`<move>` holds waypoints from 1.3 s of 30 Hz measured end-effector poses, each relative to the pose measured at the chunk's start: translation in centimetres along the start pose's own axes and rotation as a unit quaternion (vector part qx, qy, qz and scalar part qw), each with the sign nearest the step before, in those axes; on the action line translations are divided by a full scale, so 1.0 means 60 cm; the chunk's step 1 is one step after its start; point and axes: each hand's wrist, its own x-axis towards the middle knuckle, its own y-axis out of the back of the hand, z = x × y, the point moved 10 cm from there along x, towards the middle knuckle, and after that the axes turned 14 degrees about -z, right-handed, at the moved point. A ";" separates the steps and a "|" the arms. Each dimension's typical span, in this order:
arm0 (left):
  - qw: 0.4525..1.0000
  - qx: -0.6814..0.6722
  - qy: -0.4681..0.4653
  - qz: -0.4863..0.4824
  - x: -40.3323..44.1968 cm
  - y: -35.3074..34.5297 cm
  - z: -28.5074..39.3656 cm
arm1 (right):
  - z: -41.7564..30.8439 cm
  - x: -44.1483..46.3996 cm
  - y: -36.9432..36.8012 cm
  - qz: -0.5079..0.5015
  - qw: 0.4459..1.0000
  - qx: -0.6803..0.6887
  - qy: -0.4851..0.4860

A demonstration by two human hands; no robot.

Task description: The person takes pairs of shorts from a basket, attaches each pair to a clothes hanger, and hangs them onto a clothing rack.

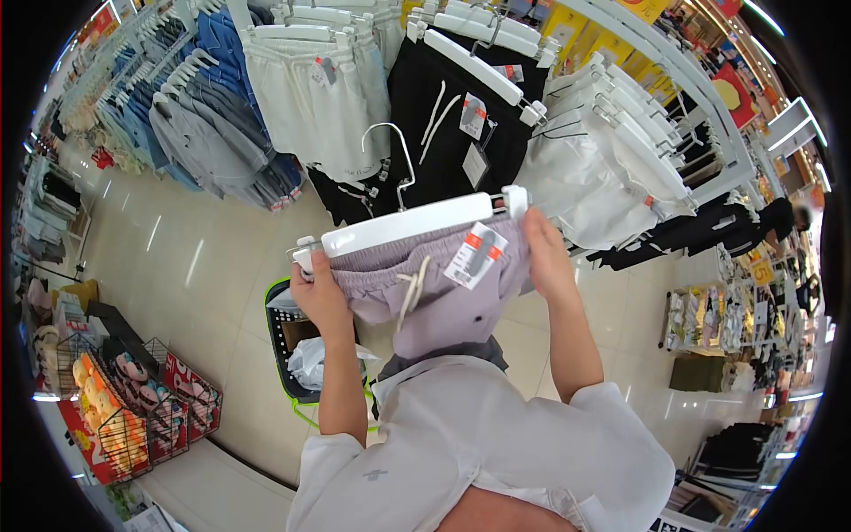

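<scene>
Left grip (pixel 321 300) and right grip (pixel 550 255), fingers closed, pinch opposite waistband ends of lilac shorts (pixel 443 330) clipped under a white hanger (pixel 408 223), which likely holds them spread wide.

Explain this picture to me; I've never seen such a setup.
There is no machine, only a person wearing a camera on the head, which looks forward and down; the white shirt at the bottom is theirs. The bare left hand and right hand grip a white hanger near its ends. Lilac shorts with a paper tag hang from it. Below are a tiled floor and a green-rimmed black basket, holding a plastic bag. Ahead hang black garments and white garments.
</scene>
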 end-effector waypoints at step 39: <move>0.954 0.188 0.092 -0.214 0.053 -0.050 0.031 | -0.037 -0.134 0.070 0.115 0.922 -0.284 0.236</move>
